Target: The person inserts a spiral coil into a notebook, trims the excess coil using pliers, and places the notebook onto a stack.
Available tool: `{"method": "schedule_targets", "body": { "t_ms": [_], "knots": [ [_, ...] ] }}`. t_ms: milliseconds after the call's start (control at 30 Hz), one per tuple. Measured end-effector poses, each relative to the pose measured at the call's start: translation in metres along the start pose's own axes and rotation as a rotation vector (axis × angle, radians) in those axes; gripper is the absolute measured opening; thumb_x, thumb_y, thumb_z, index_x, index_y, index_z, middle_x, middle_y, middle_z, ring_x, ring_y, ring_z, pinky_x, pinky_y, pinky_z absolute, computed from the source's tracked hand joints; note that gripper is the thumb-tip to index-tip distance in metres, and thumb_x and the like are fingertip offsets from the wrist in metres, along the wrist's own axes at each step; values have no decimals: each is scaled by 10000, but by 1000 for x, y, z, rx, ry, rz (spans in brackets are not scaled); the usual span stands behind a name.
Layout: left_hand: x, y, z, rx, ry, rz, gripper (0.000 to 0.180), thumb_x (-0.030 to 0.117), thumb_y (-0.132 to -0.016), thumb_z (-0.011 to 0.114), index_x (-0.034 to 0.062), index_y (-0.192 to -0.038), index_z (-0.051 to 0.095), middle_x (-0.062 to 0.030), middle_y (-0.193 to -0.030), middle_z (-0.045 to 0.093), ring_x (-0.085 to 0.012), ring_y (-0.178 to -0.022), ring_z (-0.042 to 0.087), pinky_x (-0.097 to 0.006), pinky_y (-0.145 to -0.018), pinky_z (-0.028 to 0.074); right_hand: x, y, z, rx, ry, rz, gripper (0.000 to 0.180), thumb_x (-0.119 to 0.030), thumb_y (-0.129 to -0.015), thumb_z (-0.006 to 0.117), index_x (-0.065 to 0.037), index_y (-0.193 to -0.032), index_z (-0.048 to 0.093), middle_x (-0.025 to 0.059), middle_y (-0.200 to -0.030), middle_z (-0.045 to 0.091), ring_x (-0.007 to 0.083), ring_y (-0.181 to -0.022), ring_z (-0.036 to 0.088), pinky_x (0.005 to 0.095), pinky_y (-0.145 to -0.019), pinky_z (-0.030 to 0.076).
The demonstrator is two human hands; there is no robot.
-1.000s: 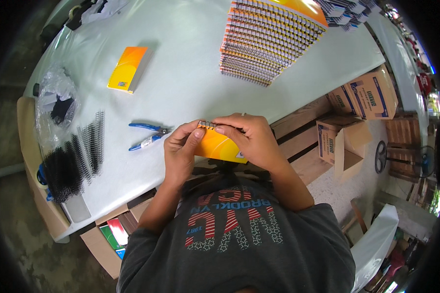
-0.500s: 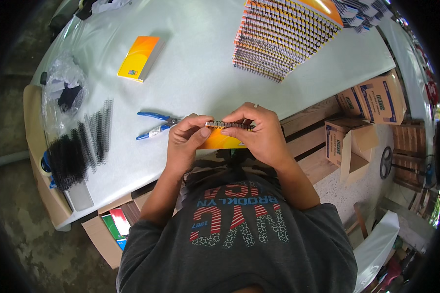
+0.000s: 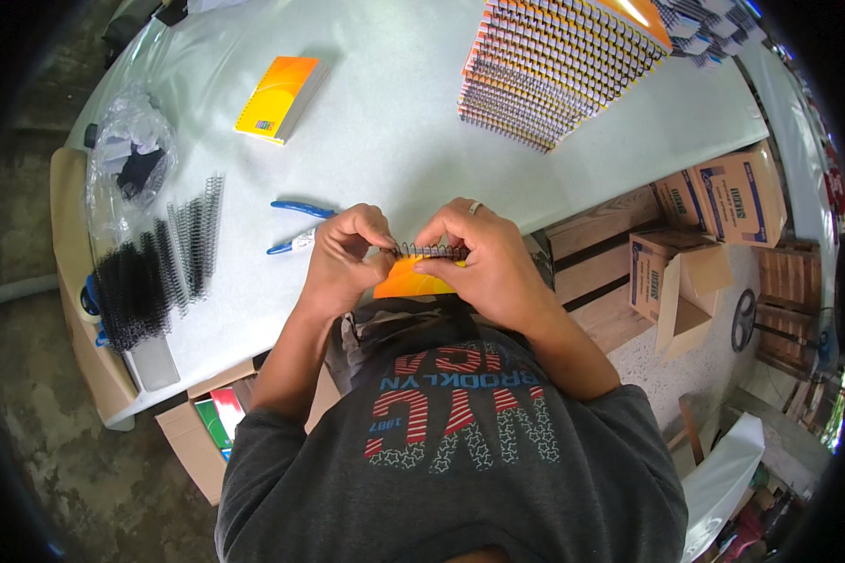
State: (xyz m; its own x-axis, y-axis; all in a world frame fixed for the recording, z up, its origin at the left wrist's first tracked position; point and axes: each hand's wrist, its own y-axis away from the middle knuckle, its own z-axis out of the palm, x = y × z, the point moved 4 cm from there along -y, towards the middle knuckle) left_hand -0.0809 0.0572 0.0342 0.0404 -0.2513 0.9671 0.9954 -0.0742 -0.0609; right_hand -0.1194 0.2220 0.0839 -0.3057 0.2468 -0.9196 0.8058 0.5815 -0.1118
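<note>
A yellow-orange notebook [image 3: 409,280] is between my hands at the table's front edge, with a dark spiral coil [image 3: 424,251] along its far edge. My left hand [image 3: 349,255] is closed, thumb and fingertips pinched at the coil's left end. The notebook's right side is in my right hand [image 3: 483,258], fingers over the coil and thumb on the cover. My right fingers hide the coil's right end. Blue-handled pliers [image 3: 302,208] lie just beyond my left hand, partly hidden by it.
Loose spiral coils [image 3: 197,239] and a black coil pile [image 3: 130,298] lie at left, near a clear plastic bag [image 3: 141,141]. One notebook [image 3: 280,97] lies farther back; a stack of spiral-bound notebooks [image 3: 559,75] stands back right. Cardboard boxes [image 3: 671,281] sit right, below the table.
My left thumb has come off the cover, and the left fingers now pinch the coil's end. My right hand keeps its hold, slightly shifted left. The whole view has shifted a little.
</note>
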Motion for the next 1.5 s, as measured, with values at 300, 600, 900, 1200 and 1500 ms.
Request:
{"method": "schedule_targets", "body": {
  "t_ms": [300, 600, 900, 1200, 1500],
  "knots": [
    [20, 20, -21, 375, -110, 368, 215, -112, -745, 601, 59, -846, 519, -69, -847, 588, -135, -800, 569, -261, -715, 468, 55, -22, -49, 324, -461, 78, 263, -184, -890, 572, 26, -1037, 633, 69, -910, 646, 108, -867, 567, 252, -807, 443],
    [20, 24, -47, 296, -1483, 188, 628, 241, -737, 722, 44, -1261, 437, -174, -1308, 436, -369, -1200, 407, -456, -1019, 294, 30, -76, -41, -63, 112, -137, 368, -290, -915, 482, -22, -674, 556, 94, -603, 529, 195, -615, 491, 318, -644, 395],
    [-15, 50, -62, 407, -594, -248, 496, 444, -974, 309, 3, -1038, 526, -140, -889, 576, -246, -793, 574, -330, -725, 422, 74, -92, 52, -347, 145, -220, 501, -372, -951, 346, -86, -590, 545, 55, -598, 567, 234, -687, 521, 371, -803, 350],
    [-36, 48, 16, 1, 871, -707, 659, 573, -928, 244, 17, -1230, 428, -177, -1019, 575, -359, -976, 596, -559, -863, 456, 82, -85, 60, -426, 141, -181, 494, -388, -946, 357, -78, -634, 582, 25, -593, 572, 201, -710, 518, 337, -870, 317],
    [-30, 45, 17, 18, 859, -772, 653, 584, -923, 241, 22, -1180, 453, -162, -959, 556, -353, -943, 605, -581, -874, 438, 87, -86, 60, -413, 169, -183, 463, -386, -944, 388, -68, -685, 601, 43, -634, 576, 192, -718, 510, 328, -845, 324]
  ]
}}
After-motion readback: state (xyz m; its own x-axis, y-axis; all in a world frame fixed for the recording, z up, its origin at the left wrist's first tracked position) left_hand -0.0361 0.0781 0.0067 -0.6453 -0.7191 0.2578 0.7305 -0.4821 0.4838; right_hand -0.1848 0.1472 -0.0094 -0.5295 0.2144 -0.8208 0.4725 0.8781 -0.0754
